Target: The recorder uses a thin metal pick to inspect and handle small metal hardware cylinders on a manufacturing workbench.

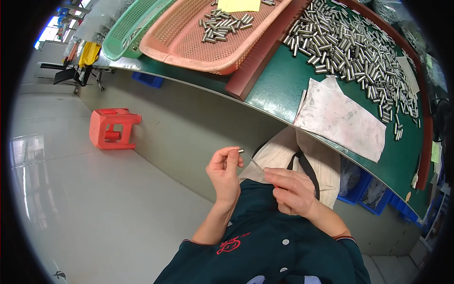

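Over my lap, my left hand [224, 176] pinches a small shiny metal cylinder [241, 151] between thumb and forefinger, one end sticking out. My right hand [294, 190] is closed around a thin metal rod [255, 163]; a speck of red shows by its fingers. The rod points up and left, its far tip at or very near the cylinder's end; whether it goes inside is too small to tell. On the green table to the right lies a large heap of similar metal cylinders [345, 52]. A stained white cloth [341, 118] lies between that heap and the table's near edge.
A pink mesh basket [189, 59] with some cylinders and a yellow paper [239, 5] stands at the table's left. Beside it is a green basket [113, 49]. A dark red rail [265, 57] divides the green tabletop [276, 94]. On the floor is a red stool [113, 128]. Blue bins [373, 191] sit under the table.
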`<state>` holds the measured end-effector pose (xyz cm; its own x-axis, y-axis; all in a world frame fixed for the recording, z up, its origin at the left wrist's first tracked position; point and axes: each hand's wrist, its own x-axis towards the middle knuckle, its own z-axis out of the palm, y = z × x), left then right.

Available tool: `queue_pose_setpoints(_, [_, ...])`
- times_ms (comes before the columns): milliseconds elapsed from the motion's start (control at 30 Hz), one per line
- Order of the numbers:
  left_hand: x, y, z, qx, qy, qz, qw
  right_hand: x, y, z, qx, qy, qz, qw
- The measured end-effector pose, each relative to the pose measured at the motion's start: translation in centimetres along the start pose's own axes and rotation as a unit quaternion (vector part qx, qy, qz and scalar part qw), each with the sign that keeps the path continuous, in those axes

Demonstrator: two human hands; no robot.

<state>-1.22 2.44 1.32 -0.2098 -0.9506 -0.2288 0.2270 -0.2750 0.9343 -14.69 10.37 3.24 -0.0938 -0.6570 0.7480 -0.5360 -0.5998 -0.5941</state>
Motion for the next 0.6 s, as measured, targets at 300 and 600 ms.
queue_pose_setpoints(300, [1.4, 1.5, -3.1, -0.18, 0.029, -0.041, 0.982, 0.8, -0.3, 0.4, 0.099, 0.102, 0.01, 0.99])
queue_pose_setpoints(600, [0.7, 1.2, -2.9, -0.183, -0.007, -0.095, 0.979, 1.0, -0.2, 1.6, 0.088, 0.065, 0.04, 0.993])
